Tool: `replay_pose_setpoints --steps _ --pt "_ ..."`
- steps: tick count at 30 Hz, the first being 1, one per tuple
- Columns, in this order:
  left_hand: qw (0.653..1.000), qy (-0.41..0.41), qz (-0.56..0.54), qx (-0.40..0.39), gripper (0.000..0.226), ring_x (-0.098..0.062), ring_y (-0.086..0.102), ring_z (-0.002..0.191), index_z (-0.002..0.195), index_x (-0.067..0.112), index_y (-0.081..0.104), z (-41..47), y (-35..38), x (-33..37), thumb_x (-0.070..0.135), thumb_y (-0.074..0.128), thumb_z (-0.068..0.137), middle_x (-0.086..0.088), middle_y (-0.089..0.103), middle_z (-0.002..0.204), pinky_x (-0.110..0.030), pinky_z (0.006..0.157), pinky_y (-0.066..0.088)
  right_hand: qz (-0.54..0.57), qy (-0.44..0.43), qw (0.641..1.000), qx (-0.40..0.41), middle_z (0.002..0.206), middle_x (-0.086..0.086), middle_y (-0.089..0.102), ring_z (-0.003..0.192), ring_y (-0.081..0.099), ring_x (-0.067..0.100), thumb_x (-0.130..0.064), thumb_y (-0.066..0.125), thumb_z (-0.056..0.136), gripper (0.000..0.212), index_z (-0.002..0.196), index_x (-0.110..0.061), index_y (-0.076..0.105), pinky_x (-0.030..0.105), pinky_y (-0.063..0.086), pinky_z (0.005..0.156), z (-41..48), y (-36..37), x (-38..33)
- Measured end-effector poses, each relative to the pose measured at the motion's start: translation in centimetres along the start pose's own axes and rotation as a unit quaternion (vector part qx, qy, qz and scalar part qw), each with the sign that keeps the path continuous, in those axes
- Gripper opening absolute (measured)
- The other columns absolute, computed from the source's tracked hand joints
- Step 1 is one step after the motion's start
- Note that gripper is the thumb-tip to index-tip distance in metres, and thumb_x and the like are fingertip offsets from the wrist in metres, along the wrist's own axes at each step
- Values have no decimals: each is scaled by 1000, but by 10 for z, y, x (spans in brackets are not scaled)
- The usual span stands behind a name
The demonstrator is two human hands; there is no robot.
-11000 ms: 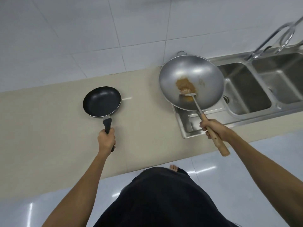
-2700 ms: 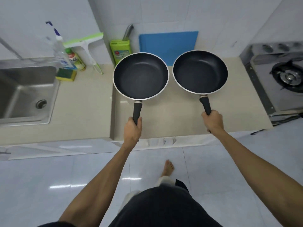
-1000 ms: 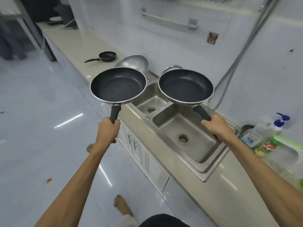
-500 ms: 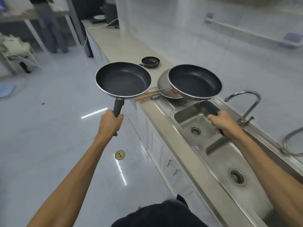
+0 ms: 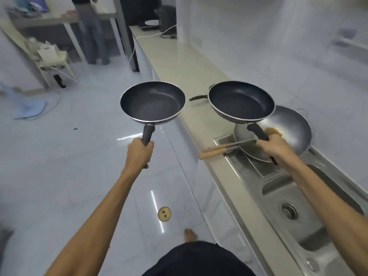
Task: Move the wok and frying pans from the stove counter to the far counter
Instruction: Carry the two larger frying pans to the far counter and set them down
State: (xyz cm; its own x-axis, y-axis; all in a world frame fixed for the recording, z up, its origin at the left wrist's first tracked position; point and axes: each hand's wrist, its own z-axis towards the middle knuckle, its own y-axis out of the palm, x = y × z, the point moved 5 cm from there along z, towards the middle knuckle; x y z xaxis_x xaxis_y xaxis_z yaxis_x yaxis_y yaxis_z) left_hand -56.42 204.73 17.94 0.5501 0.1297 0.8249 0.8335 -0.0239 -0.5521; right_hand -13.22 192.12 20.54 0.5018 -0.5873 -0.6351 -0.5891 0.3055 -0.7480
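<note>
My left grip [image 5: 140, 152] is closed on the handle of one frying pan [image 5: 152, 102], held level over the floor just left of the tabletop [image 5: 179, 62]. My right grip [image 5: 273, 149] is wrapped around the second frying pan [image 5: 241, 100], held above the tabletop's near stretch. Right of it, the wok [image 5: 286, 130] sits by the sink [image 5: 310, 206].

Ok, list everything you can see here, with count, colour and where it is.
frying pans: two, black, one held in each hand, side by side
small pan: one, black, on the beige counter, mostly hidden behind the right-hand pan
wok: one, silver, beside the sink, brown residue inside
spatula: one, wooden handle, resting in the wok
sink: steel, right, along the counter
counter: beige, running away ahead
floor drain: one, round
bystander: far left, partly seen
hands: left hand, right hand, each gripping a pan handle
</note>
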Motion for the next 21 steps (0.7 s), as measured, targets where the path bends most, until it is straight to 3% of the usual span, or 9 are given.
replay_pose_setpoints --steps 3,7,12,17,21 --pt "1000 -13 6 12 18 -20 45 46 83 5 57 58 -11 -2 22 56 89 -5 53 63 -22 33 44 -13 0 1000 4 37 1 54 28 50 18 -26 57 86 25 71 -7 63 17 34 30 48 21 -46" --pt "999 -35 1 30 21 -21 45 46 86 1 58 128 -26 -8 22 56 87 -6 53 64 -23 33 45 -17 -9 1000 -11 61 13 61 52 57 27 -26 60 87 23 77 -6 65 28 40 49 102 54 -104" --pt "998 -34 -4 48 13 -21 47 43 84 6 59 221 -43 -18 19 58 85 -7 54 64 -23 33 45 21 -2 999 -36 56 13 50 37 41 19 -16 60 89 15 77 -6 59 20 30 35 170 106 -166" --pt "999 -17 13 42 9 -18 46 39 84 6 57 338 -65 -22 14 56 82 -6 53 62 -24 31 45 34 11 999 -36 51 10 45 33 36 18 -15 58 85 16 71 -11 52 19 28 33 239 159 -227" --pt "999 -8 43 7 14 -20 46 41 84 2 59 441 -89 -13 15 55 83 -7 52 61 -23 31 45 54 28 998 -19 50 9 46 35 38 20 -16 58 86 13 75 -9 55 19 29 34 287 206 -280"
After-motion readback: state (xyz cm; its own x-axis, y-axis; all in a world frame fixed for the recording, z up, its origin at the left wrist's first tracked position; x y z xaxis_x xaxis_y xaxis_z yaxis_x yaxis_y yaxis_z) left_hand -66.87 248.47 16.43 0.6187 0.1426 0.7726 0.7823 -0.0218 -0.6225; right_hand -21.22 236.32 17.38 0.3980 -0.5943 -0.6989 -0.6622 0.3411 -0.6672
